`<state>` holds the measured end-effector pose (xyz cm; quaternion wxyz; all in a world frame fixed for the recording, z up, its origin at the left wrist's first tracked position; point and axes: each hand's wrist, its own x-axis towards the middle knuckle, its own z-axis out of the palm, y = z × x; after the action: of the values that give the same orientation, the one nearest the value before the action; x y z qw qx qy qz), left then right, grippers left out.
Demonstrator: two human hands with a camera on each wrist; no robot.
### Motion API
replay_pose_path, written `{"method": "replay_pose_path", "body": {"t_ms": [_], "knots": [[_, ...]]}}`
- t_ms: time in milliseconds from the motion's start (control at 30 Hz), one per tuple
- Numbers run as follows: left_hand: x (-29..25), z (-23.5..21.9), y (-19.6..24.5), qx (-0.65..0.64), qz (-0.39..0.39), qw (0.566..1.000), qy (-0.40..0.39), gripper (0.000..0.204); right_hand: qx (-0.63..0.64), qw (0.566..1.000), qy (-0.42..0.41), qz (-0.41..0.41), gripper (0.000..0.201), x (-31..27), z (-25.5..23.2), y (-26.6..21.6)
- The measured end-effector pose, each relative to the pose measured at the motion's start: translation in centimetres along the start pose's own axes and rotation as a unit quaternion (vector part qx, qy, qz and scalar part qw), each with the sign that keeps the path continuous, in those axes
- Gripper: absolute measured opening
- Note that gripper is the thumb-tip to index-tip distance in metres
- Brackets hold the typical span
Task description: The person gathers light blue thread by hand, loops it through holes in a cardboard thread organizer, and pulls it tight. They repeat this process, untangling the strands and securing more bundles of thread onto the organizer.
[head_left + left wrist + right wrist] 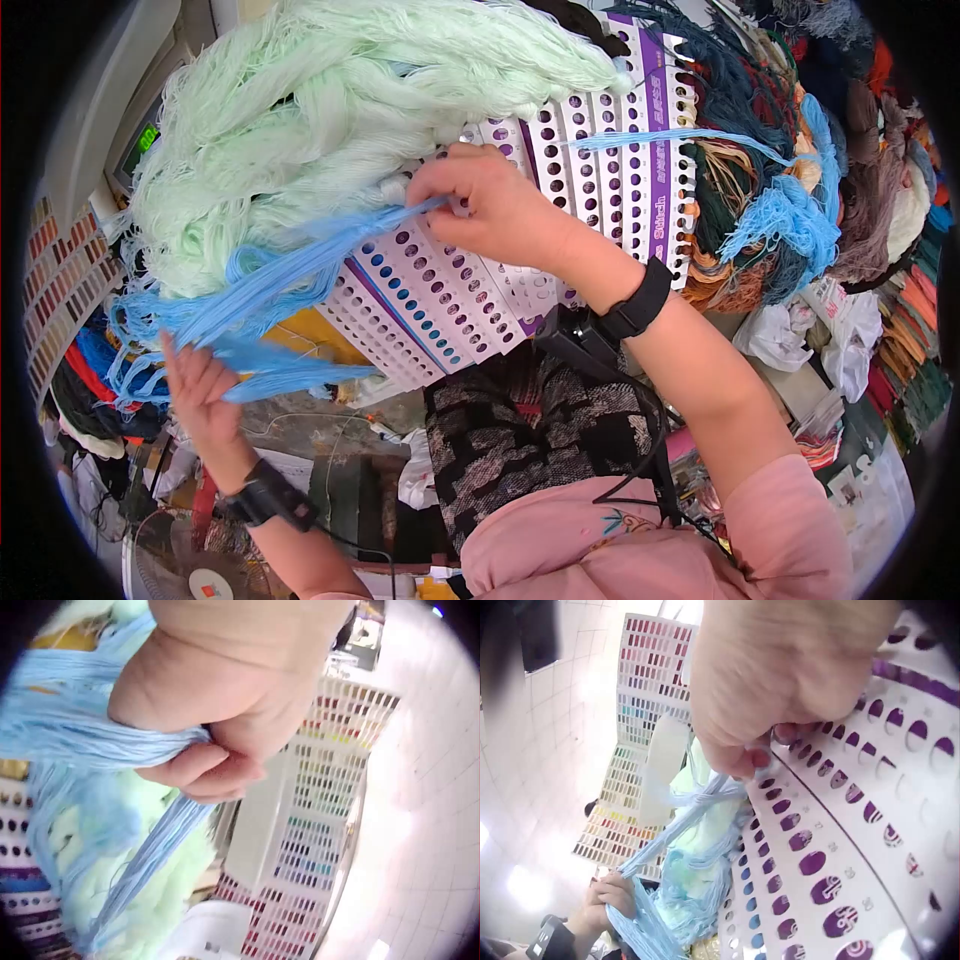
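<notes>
Light blue thread (300, 255) stretches between the two hands over the left part of the punched cards (430, 290). The left hand (203, 390) grips the skein at lower left; in the left wrist view the fingers of the left hand (202, 712) curl round the blue strands (97, 735). The right hand (490, 205) pinches the other end of the strands above the cards. In the right wrist view the right hand (780, 682) holds the thread (682, 817) beside the card holes, its fingertips partly hidden. Pale green thread (330, 110) lies in a large heap behind.
Another blue skein (790, 225) lies on mixed dark and orange threads at the right, with a few strands across the cards. White plastic bags (830, 335) are below it. Colour sample charts (65, 290) stand at the far left. A fan (205, 580) is at the bottom left.
</notes>
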<state>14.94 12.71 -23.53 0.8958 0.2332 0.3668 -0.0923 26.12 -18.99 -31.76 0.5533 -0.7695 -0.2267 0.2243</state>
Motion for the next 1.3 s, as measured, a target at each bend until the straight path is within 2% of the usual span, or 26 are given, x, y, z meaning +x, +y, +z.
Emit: {"method": "replay_pose_path", "body": {"t_ms": [33, 100, 133, 167, 200, 233, 300, 367, 400, 433, 500, 533, 633, 733, 800, 833, 867, 967, 1000, 1100, 1133, 1167, 1200, 1233, 1267, 1300], "knots": [[-0.9, -0.2, 1.5, -0.004, 0.016, 0.999, -0.035, 0.026, -0.017, 1.000, 0.009, -0.008, 0.013, 0.1, 0.2, -0.2], [-1.8, -3.3, 4.2, -0.144, 0.079, 0.986, 0.010, 0.021, -0.051, 0.998, 0.027, -0.020, 0.011, -0.1, 0.9, -0.6], [-2.0, -4.3, 4.8, -0.214, 0.110, 0.970, 0.032, 0.020, -0.036, 0.999, 0.018, 0.001, 0.011, 0.0, 1.0, -0.7], [-1.7, -4.1, 4.2, -0.107, 0.170, 0.973, 0.116, 0.017, -0.043, 0.999, 0.006, 0.005, 0.010, -0.1, 0.9, -0.6], [-0.9, -3.2, 2.7, 0.002, 0.225, 0.954, 0.198, 0.018, -0.051, 0.999, -0.005, 0.010, 0.010, -0.1, 0.7, -0.5], [0.3, -1.9, 0.7, 0.110, 0.274, 0.915, 0.274, 0.021, -0.061, 0.998, -0.015, 0.015, 0.010, -0.1, 0.5, -0.3], [2.5, 4.3, -7.2, 0.343, 0.338, 0.835, 0.265, 0.032, -0.050, 0.998, 0.020, -0.032, 0.012, -0.3, 0.9, -0.3], [3.8, 6.3, -12.3, 0.520, 0.256, 0.807, 0.109, 0.024, -0.020, 0.992, 0.070, -0.101, 0.014, 0.2, 1.5, 0.4], [5.1, 6.8, -14.3, 0.544, 0.250, 0.797, 0.081, 0.020, 0.018, 0.992, 0.089, -0.092, 0.010, 0.2, 1.8, 1.1], [6.4, 7.1, -15.5, 0.567, 0.243, 0.785, 0.051, 0.017, 0.072, 0.992, 0.090, -0.050, 0.011, 0.1, 1.7, 0.9], [7.7, 7.8, -15.8, 0.562, 0.194, 0.800, 0.081, 0.013, 0.177, 0.979, 0.093, 0.036, 0.013, -0.1, 1.3, 0.4], [8.0, 8.0, -15.9, 0.560, 0.169, 0.805, 0.095, 0.011, 0.141, 0.982, 0.124, -0.029, 0.015, 0.0, 1.6, 1.1], [8.5, 6.6, -14.6, 0.585, 0.148, 0.792, 0.085, 0.014, 0.123, 0.984, 0.089, 0.096, 0.019, -0.1, 1.0, -0.1], [6.3, 6.2, -10.1, 0.473, -0.020, 0.865, 0.167, 0.014, -0.054, 0.991, 0.115, -0.030, 0.028, 0.0, 2.0, 0.5], [3.6, 5.4, -6.4, 0.332, -0.008, 0.902, 0.276, 0.013, -0.137, 0.983, 0.124, -0.024, 0.033, 0.2, 2.5, 0.4], [2.1, 3.8, -3.5, 0.311, -0.021, 0.920, 0.236, 0.014, -0.176, 0.976, 0.128, -0.023, 0.036, 0.2, 2.6, 0.2], [0.3, 1.8, -0.8, 0.278, -0.002, 0.931, 0.235, 0.019, -0.167, 0.979, 0.113, 0.003, 0.037, 0.1, 2.6, -0.1], [-2.6, 4.4, 0.9, 0.332, 0.082, 0.914, 0.218, 0.023, -0.161, 0.981, 0.108, 0.018, 0.038, 0.2, 2.6, -0.5], [-2.6, 5.0, 1.3, 0.258, 0.170, 0.908, 0.284, 0.024, -0.163, 0.981, 0.104, 0.014, 0.039, 0.2, 2.4, -0.7], [-6.4, 4.9, 3.8, 0.094, 0.213, 0.959, 0.162, 0.027, -0.139, 0.986, 0.069, 0.052, 0.038, -0.2, 1.7, -2.1], [-8.3, 5.3, 3.0, 0.043, 0.173, 0.979, 0.098, 0.030, -0.109, 0.990, 0.073, 0.045, 0.037, -0.4, 1.5, -2.6], [-9.5, 6.9, 0.7, 0.036, 0.175, 0.981, 0.081, 0.030, -0.091, 0.992, 0.085, 0.036, 0.036, -0.7, 1.2, -3.9], [-10.5, 9.3, -2.5, 0.074, 0.185, 0.970, 0.140, 0.029, -0.072, 0.993, 0.094, 0.025, 0.036, -1.4, 1.1, -5.7], [-11.3, 10.2, -4.5, 0.129, 0.148, 0.975, 0.108, 0.026, -0.053, 0.993, 0.101, 0.014, 0.035, -2.0, 1.1, -7.4], [-12.0, 10.5, -6.1, 0.182, 0.127, 0.974, 0.036, 0.025, -0.028, 0.992, 0.120, -0.041, 0.021, -2.6, 1.5, -8.9], [-12.4, 10.8, -7.5, 0.149, 0.110, 0.983, -0.003, 0.028, 0.062, 0.994, 0.085, 0.028, 0.017, -3.2, 1.8, -10.9]]}}
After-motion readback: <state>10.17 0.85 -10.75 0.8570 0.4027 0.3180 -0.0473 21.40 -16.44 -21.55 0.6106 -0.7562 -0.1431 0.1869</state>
